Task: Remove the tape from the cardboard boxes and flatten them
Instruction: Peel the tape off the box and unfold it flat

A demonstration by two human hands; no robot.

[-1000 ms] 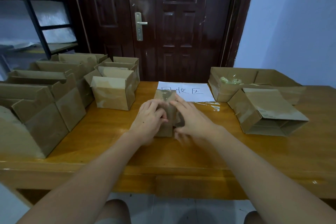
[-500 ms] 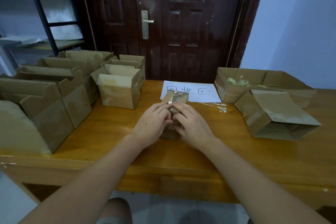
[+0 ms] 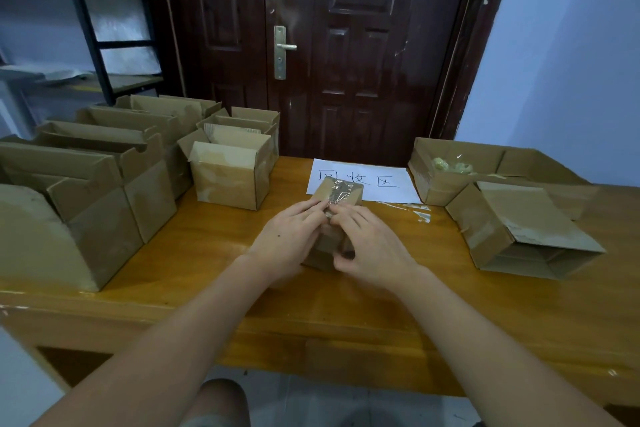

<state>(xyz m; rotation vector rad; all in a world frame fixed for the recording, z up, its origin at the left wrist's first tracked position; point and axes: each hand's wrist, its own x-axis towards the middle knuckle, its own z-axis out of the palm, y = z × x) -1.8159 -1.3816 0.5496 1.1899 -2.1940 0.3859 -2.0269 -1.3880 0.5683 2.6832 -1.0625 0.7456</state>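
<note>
A: Where is the box?
B: The small box (image 3: pixel 337 215) sits on the worktop (image 3: pixel 214 253), just in front of the white sheet (image 3: pixel 363 182). Clear tape (image 3: pixel 341 191) runs along its top face.

A: The hands?
B: The left hand (image 3: pixel 289 241) holds the box's left side, its fingers (image 3: pixel 308 210) reaching the tape. The right hand (image 3: pixel 372 246) holds the right side; its fingers (image 3: pixel 346 213) curl onto the top at the tape's near end. The fingertips of the two hands meet there. Whether they have pinched the tape, I cannot tell.

A: What else?
B: Open boxes (image 3: pixel 228 172) stand left of the sheet. Right of it lies a collapsed box (image 3: pixel 519 229), with a low box (image 3: pixel 460 163) holding wadded tape (image 3: pixel 450 165) behind it.
</note>
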